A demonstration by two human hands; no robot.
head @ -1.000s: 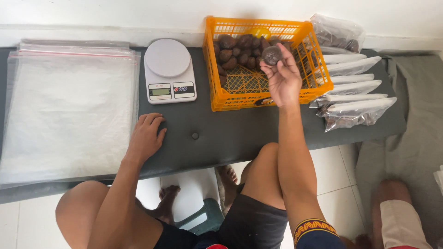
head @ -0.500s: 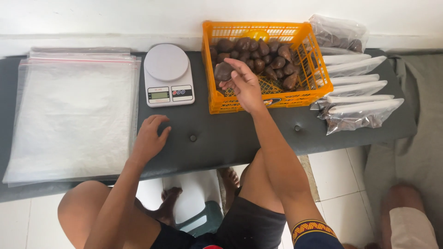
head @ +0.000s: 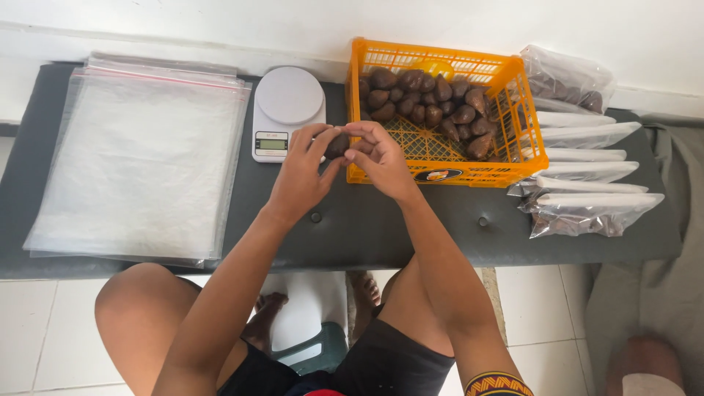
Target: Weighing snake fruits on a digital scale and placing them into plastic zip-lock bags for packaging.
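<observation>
1. A stack of clear plastic bags (head: pixel 139 161) is laid flat at the left end of the dark bench (head: pixel 381 227), with its long sides running from the front edge to the back edge.
2. A small white scale (head: pixel 287 111) is set near the back edge, just right of the bags.
3. The left hand (head: pixel 302 176) is curled around a dark brown fruit (head: pixel 337 144); the fruit is pinched by its fingertips.
4. The fruit is held up over the middle of the bench, just beside the front left corner of the orange crate (head: pixel 440 172). Its long way and its pointed end cannot be told, as it is mostly hidden.
5. The right hand (head: pixel 378 158) is also closed on the fruit, from the right side.
6. More brown fruits (head: pixel 429 103) are piled in the back of the crate.
7. Filled clear bags (head: pixel 587 180) are stacked at the right end, lying crosswise.
</observation>
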